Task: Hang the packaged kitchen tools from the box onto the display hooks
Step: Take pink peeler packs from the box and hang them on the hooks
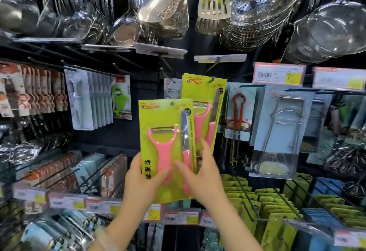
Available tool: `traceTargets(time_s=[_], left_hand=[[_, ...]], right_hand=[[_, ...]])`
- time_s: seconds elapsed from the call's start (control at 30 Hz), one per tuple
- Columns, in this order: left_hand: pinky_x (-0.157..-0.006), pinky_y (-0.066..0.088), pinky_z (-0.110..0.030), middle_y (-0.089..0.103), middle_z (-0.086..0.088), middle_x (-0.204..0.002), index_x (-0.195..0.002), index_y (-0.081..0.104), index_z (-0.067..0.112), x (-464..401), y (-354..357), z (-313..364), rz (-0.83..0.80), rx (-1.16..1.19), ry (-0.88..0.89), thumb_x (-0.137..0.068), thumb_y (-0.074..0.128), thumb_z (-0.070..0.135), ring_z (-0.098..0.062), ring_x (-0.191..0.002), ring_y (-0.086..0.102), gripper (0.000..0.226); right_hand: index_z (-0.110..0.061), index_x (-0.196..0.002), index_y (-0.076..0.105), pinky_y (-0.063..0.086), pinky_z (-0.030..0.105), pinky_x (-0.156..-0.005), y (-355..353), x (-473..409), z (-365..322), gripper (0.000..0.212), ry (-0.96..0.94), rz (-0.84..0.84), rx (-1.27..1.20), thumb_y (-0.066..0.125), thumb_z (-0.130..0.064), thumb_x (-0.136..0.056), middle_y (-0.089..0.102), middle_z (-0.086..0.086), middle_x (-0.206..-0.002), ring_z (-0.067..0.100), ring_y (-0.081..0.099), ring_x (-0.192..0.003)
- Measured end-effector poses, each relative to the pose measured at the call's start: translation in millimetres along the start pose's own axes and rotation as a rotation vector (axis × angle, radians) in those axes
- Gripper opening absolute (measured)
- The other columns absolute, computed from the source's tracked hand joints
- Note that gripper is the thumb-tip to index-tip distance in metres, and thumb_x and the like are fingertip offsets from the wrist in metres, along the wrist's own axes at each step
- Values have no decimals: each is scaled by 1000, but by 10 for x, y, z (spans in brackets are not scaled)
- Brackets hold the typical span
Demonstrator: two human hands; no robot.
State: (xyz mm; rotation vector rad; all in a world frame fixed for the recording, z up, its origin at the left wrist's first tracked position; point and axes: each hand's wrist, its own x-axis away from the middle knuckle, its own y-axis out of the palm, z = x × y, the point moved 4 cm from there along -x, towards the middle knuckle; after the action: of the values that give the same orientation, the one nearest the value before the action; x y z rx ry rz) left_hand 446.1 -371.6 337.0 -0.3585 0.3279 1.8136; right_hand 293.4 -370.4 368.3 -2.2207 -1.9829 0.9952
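A person stands facing a shop display wall of packaged kitchen tools, both hands raised in front of it. The left hand [141, 179] grips the lower left edge of a yellow-green pack [165, 143] holding a pink peeler and a small knife, thumb across its front. The right hand [200, 173] rests on the pack's lower right side with fingers spread and nearly straight. A second, identical pack [204, 100] already hangs behind it on a black hook [212, 79].

The step in hand looks like hanging this pack. Its punched hole sits near the top edge, well below the hook, so the next move likely calls for lifting the pack and threading that hole over the hook's tip.

The box named in the task is not in view. Steel ladles and strainers above are blurred, as are the price labels. The left fingers behind the pack are hidden.
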Motion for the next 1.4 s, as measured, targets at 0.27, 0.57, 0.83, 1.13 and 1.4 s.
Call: traceTargets(time_s=[0.27,0.57,0.83,1.13,1.4], left_hand=[[-103,43,-51,50,4,-141,-137,29,59,53,352,161,-188,35,62,-66,74,59,-20,-128,50,84],[-106,40,-50,49,-2,-139,-138,26,50,-209,627,544,-141,31,169,-79,72,36,-23,-127,47,75],[-112,34,-45,38,5,-149,-149,21,32,-328,687,465,-174,-87,179,-85,69,27,-15,-136,38,80],[-102,37,-41,34,-12,-136,-151,9,24,-419,758,114,-311,-631,5,-87,62,31,-31,-126,35,84],[-115,15,-41,5,-11,-158,-151,1,8,399,821,-154,-462,-1260,159,-95,47,30,-29,-144,10,75]], right_hand=[[-35,-149,8,22,34,-115,-229,131,95,95,37,163,-93,73,-33,-79,18,-28,-144,-7,15,-132],[-32,-150,10,30,41,-114,-604,-202,-142,95,-52,255,-11,73,-38,-79,21,-12,-155,7,24,-141],[-29,-151,9,29,35,-113,-567,-305,-53,96,-33,246,55,71,-42,-79,25,-6,-154,12,28,-139],[-27,-151,-6,33,29,-99,-382,-376,364,95,68,166,246,64,-35,-87,26,9,-141,26,37,-129],[-9,-148,21,28,39,-110,-82,572,1058,77,111,77,648,65,-19,-85,29,17,-148,34,30,-136]])
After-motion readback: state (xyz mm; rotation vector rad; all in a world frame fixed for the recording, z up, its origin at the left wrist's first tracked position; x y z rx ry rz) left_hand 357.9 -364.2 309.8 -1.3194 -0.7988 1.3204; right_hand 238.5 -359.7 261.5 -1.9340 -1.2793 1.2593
